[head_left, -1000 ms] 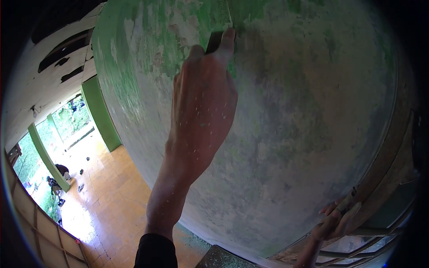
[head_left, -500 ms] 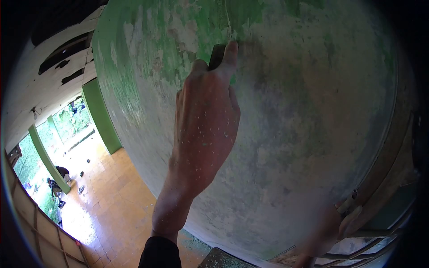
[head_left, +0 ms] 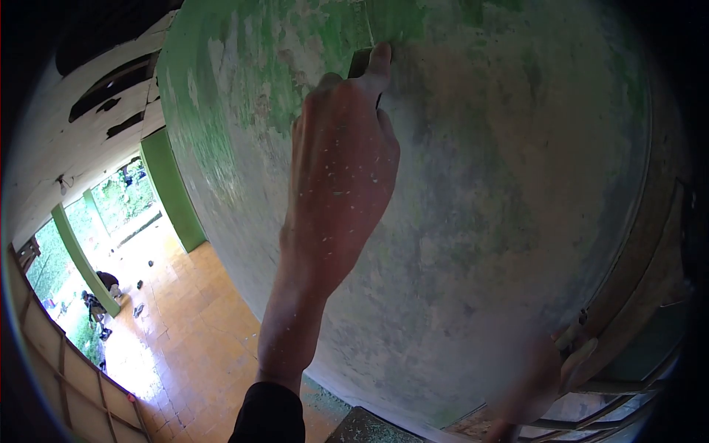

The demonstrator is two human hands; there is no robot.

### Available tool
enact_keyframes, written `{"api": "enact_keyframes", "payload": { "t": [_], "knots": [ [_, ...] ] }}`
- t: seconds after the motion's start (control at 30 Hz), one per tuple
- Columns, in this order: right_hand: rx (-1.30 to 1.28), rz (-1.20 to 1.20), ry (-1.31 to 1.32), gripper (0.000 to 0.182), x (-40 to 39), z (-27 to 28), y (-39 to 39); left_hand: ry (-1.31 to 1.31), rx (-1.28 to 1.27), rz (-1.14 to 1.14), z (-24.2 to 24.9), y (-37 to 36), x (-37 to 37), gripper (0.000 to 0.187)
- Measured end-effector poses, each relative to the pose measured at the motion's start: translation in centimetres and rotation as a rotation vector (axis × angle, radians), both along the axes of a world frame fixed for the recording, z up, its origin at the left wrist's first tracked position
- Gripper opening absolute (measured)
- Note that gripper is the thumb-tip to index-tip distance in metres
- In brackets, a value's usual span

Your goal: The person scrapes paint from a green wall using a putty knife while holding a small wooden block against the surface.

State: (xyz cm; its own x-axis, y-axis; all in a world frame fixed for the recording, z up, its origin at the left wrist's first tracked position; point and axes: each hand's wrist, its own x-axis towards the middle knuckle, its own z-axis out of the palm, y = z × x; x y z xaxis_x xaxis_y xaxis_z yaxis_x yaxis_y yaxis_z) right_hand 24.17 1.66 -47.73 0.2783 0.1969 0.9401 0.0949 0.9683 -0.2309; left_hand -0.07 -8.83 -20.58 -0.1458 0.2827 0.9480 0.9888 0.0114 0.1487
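Note:
My left hand (head_left: 343,148) is raised against the wall, fingers closed around a dark, flat-ended scraper (head_left: 359,63). One finger stretches along the scraper toward its end, and my palm hides the rest of the tool. Pale paint flakes dot the back of the hand and wrist. Green paint on the wall (head_left: 458,184) is patchy and worn, with bare grey plaster showing. Low at the right, my right hand (head_left: 543,376) is smeared by blur beside the wooden frame (head_left: 628,295); its grip cannot be made out.
A dark surface strewn with flakes (head_left: 369,428) lies below the wall. Window bars (head_left: 613,424) are at lower right. Left are an orange tiled floor (head_left: 199,317), a green pillar (head_left: 171,192) and a panelled wooden piece (head_left: 66,369). Someone crouches outside near a post (head_left: 81,251).
My left hand and the scraper have moved slightly upward along the wall. The view has shifted a little; my right hand stays at the lower right.

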Motion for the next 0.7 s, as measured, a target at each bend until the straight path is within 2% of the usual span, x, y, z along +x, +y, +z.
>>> {"api": "enact_keyframes", "payload": {
  "t": [0.17,0.27,0.4,0.47,0.7],
  "knots": [
    [-0.013,0.024,-0.059,0.065,0.4,0.0,-0.1,0.024,-0.037,0.017,-1.4,-0.4,-0.2,0.058],
    [0.022,0.014,-0.094,0.065,0.8,-0.6,0.4,-0.022,-0.002,0.008,0.6,-0.1,-0.3,0.060],
    [0.006,0.074,-0.055,0.066,0.2,0.3,-0.2,0.026,-0.053,0.077,-1.1,-0.6,-0.4,0.061],
    [0.036,0.018,-0.033,0.050,-0.3,1.3,-0.5,0.027,-0.066,0.082,-0.8,-0.6,-0.5,0.061],
    [0.014,0.048,-0.031,0.051,0.1,0.6,-0.5,-0.002,-0.055,0.092,-1.3,-0.4,-0.5,0.062]
  ]
}}
